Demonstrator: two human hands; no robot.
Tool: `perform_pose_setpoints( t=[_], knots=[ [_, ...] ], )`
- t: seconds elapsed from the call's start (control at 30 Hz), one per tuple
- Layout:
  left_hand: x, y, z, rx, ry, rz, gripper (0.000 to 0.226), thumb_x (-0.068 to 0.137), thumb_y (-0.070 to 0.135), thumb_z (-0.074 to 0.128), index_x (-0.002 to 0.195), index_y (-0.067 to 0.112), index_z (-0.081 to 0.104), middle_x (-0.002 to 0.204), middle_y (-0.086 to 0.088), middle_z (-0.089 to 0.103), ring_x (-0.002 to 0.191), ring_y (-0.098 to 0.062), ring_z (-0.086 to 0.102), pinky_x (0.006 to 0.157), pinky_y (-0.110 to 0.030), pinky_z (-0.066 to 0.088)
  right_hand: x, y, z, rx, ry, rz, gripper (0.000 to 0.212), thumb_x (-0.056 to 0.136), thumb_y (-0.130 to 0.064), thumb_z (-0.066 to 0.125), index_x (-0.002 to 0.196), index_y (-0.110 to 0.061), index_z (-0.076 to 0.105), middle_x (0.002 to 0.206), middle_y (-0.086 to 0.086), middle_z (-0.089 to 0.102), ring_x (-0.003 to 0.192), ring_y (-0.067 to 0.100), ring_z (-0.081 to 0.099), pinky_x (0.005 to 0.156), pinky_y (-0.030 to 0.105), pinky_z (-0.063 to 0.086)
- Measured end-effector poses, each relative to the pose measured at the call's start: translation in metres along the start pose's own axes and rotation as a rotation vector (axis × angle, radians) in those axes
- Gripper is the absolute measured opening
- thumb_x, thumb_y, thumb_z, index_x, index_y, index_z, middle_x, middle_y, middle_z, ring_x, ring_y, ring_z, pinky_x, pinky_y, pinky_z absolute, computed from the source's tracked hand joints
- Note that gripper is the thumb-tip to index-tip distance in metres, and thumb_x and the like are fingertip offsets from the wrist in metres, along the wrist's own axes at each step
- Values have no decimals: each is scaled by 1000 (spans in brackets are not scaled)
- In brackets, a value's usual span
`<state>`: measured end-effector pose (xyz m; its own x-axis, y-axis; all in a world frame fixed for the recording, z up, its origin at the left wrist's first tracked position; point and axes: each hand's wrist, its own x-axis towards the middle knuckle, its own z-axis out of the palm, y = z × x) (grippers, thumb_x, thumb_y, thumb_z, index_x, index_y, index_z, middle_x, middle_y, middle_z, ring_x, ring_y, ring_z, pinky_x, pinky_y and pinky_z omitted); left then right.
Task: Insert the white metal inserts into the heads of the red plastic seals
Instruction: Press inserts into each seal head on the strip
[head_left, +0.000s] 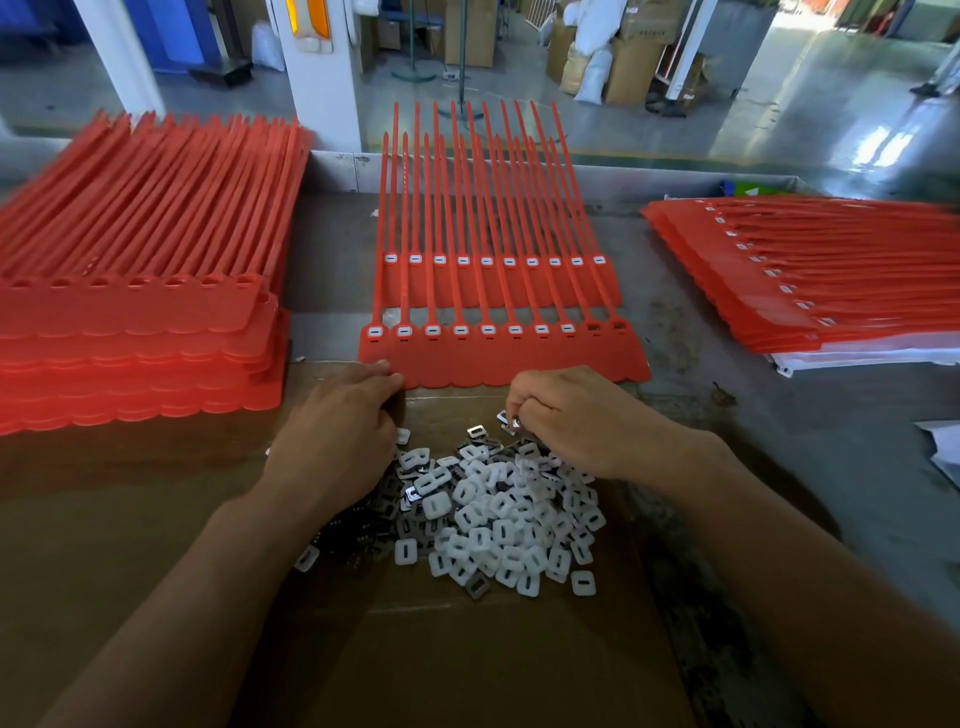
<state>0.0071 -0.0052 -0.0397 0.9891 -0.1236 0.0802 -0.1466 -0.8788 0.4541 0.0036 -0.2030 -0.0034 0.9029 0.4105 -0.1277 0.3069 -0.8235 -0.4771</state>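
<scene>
Right hand (571, 421), grip pinched on a white metal insert (506, 423) (likely light, stiff and slippery, best taken by its edges) above the insert pile (498, 519) on the bench (691, 291), near the red seals (498, 358) — left hand (337, 431) grip indeterminate.

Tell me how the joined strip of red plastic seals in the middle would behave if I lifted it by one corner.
Probably floppy: the joined strip of red plastic seals is a thin flat sheet, and its long narrow tails would likely droop and splay. Likely light for its size. The seated white inserts might drop out if tilted.
</scene>
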Motion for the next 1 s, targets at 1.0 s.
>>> perform_pose_setpoints(
  t=[1.0],
  knots=[
    [1, -2, 2, 1, 0, -3, 46, 88, 7, 43, 132, 17, 49, 145, 4, 38, 133, -15, 32, 112, -34, 24, 34, 83, -38, 519, 649, 307, 13, 89, 0, 55, 98, -5, 62, 72, 5, 60, 55, 6, 57, 52, 12, 50]
  ],
)
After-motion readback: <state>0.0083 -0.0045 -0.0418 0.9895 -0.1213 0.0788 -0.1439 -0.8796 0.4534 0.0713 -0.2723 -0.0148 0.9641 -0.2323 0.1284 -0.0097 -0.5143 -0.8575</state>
